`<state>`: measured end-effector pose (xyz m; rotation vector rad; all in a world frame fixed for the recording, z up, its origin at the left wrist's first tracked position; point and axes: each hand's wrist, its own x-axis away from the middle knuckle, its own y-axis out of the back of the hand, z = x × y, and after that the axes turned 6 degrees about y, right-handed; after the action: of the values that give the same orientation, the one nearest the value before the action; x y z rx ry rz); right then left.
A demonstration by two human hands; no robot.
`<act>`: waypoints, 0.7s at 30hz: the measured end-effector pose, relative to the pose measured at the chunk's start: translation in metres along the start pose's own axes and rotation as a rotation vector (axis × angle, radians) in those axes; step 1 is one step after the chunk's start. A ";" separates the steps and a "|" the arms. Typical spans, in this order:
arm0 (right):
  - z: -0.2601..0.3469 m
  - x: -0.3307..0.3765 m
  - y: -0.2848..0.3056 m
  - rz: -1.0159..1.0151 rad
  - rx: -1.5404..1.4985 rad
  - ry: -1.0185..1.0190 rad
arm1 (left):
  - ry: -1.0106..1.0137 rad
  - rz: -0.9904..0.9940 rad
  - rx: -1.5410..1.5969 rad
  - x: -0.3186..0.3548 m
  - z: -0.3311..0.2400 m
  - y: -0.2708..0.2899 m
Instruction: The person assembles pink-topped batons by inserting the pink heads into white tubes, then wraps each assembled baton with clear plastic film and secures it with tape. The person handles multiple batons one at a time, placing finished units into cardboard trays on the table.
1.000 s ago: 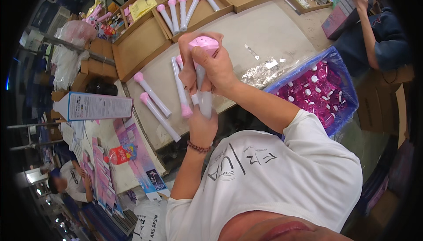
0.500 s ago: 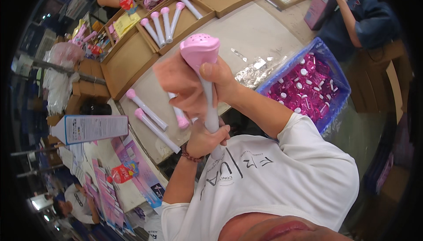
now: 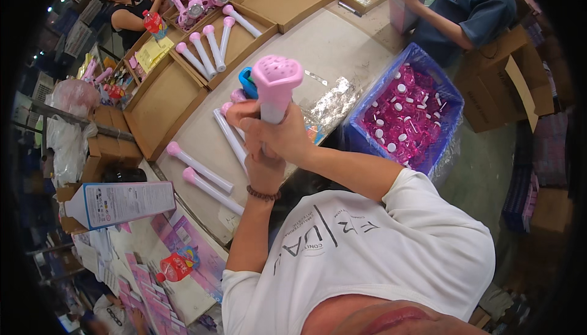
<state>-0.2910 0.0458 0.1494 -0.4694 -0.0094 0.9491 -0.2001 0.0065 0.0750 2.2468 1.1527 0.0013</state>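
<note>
A pink and white toy wand (image 3: 274, 87) with a heart-shaped perforated head stands upright in front of me, raised above the table. My right hand (image 3: 278, 136) is wrapped around its upper shaft just under the head. My left hand (image 3: 264, 173) grips the shaft lower down; a bead bracelet sits on that wrist. A blue piece (image 3: 247, 81) shows just behind the wand's head. Three more wands (image 3: 199, 167) lie flat on the beige table (image 3: 333, 47) left of my hands.
A blue crate (image 3: 408, 113) of small pink bottles sits at my right, with crumpled clear wrap (image 3: 333, 104) beside it. Cardboard trays (image 3: 211, 44) hold more wands at the back. Two other people work at the far side. Printed boxes (image 3: 122, 203) and leaflets lie at left.
The wand has come up from the table toward the camera and now stands upright and higher. Both hands stayed closed on its shaft.
</note>
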 end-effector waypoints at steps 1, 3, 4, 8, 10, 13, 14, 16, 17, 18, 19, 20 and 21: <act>0.000 -0.001 -0.003 -0.025 -0.027 -0.019 | 0.031 0.029 0.037 0.004 0.006 0.001; 0.006 -0.002 -0.005 -0.083 -0.055 -0.143 | 0.141 0.085 0.030 0.023 0.013 0.007; 0.011 -0.007 -0.003 -0.138 -0.097 -0.180 | 0.196 0.090 -0.005 0.031 0.014 0.012; 0.020 -0.015 0.004 -0.103 -0.341 -0.053 | 0.124 0.036 -0.046 0.054 0.021 0.026; 0.015 -0.012 0.000 -0.134 -0.253 -0.067 | 0.204 0.075 -0.008 0.056 0.031 0.026; 0.005 -0.007 -0.009 -0.134 -0.171 -0.043 | 0.304 0.145 0.066 0.057 0.047 0.024; 0.004 -0.008 -0.009 -0.127 -0.148 -0.037 | 0.284 0.175 0.074 0.058 0.050 0.024; 0.005 -0.012 -0.008 0.222 -0.402 -0.131 | 0.282 0.305 0.201 0.063 0.052 0.029; 0.007 -0.013 -0.007 0.331 -0.466 -0.135 | 0.293 0.405 0.315 0.065 0.050 0.034; 0.009 -0.015 -0.006 0.402 -0.532 -0.193 | 0.303 0.505 0.429 0.066 0.045 0.039; 0.010 -0.015 -0.007 0.406 -0.535 -0.213 | 0.332 0.696 0.591 0.067 0.040 0.044; 0.012 -0.015 -0.008 0.406 -0.555 -0.221 | 0.357 0.887 0.754 0.068 0.034 0.051; 0.011 -0.013 -0.011 0.443 -0.629 -0.243 | 0.378 1.081 0.917 0.069 0.028 0.056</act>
<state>-0.2924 0.0340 0.1662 -0.9570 -0.4506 1.4382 -0.1086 0.0182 0.0633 3.5267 -0.1541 0.4144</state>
